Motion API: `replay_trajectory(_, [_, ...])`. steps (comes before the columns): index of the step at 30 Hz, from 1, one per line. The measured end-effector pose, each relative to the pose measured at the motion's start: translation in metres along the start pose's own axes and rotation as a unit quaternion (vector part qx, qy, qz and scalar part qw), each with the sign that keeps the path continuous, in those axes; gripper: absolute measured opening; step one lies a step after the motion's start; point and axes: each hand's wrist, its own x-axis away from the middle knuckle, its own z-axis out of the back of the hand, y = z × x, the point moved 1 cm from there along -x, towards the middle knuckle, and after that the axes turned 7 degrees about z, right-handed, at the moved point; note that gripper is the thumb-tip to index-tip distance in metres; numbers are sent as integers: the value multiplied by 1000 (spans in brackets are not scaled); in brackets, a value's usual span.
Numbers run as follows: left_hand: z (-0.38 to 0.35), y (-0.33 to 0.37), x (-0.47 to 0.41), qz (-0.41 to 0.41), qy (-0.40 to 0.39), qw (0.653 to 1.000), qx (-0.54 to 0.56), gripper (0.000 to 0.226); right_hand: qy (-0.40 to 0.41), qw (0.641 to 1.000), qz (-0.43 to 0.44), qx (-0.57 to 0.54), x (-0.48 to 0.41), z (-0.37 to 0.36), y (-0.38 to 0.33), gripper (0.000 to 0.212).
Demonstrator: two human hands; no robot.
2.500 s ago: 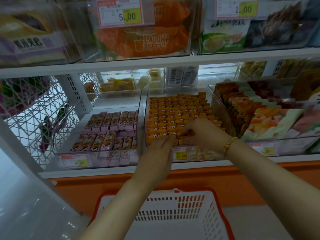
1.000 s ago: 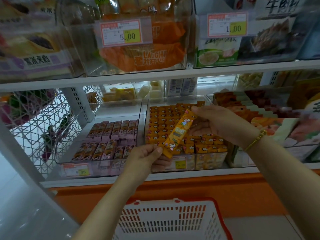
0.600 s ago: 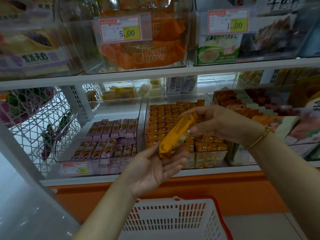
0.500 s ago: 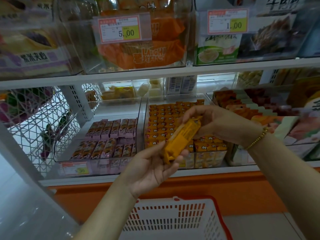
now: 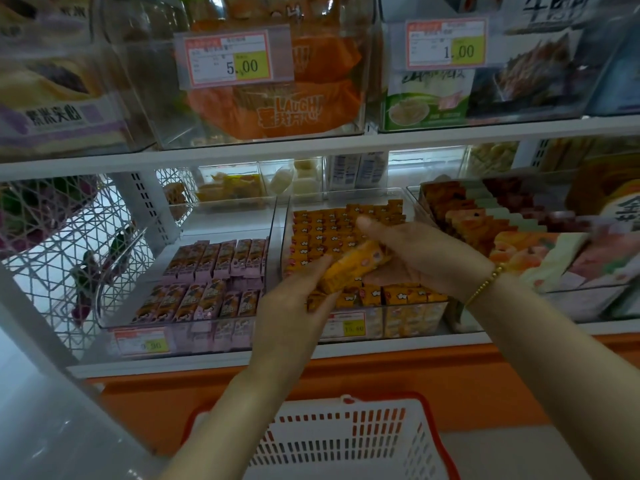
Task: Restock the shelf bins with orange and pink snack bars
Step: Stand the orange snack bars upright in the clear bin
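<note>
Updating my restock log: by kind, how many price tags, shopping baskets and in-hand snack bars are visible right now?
Price tags: 4
Basket: 1
Orange snack bar, held between left hand and right hand: 1
Total: 6

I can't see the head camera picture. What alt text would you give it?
A person's left hand and right hand hold one orange snack bar above a clear bin packed with orange bars on a shop shelf. Pink bars lie in the bin to its left, and a white basket with a red rim stands below.
</note>
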Motion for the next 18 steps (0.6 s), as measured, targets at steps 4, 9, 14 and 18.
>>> replay_trajectory(4, [-7,-8,-2,-48,-49,995,-72,52,23,997,45,63,1,-2,3,35])
replay_trajectory(9, [-14,-17,-10,47,-94,994,-23,47,95,969,140,179,1,11,-5,49])
replay_trajectory(14, [-28,-31,-3,38,-129,986,-100,31,109,961,153,204,-7,18,2,39])
replay_trajectory(18, [-28,-35,-9,50,-170,981,-75,24,85,970,163,157,-12,16,10,37])
